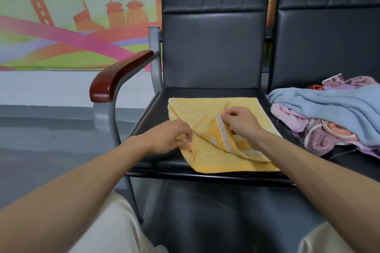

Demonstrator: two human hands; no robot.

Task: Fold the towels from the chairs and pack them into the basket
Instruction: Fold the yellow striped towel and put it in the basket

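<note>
Left hand [170,136] pinches yellow towel [213,160] edge; right hand [241,122] pinches striped hem.

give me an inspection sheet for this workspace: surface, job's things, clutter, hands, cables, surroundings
surface: black chair seat, bearing the yellow towel
job's things: yellow towel partly folded; pile of towels unfolded on the next chair; basket not in view
clutter: nothing seen
grippers: left hand pinches the towel's near-left edge; right hand pinches its striped hem, raised off the seat
cables: nothing seen
surroundings: wooden armrest, skyline mural, grey floor
</note>
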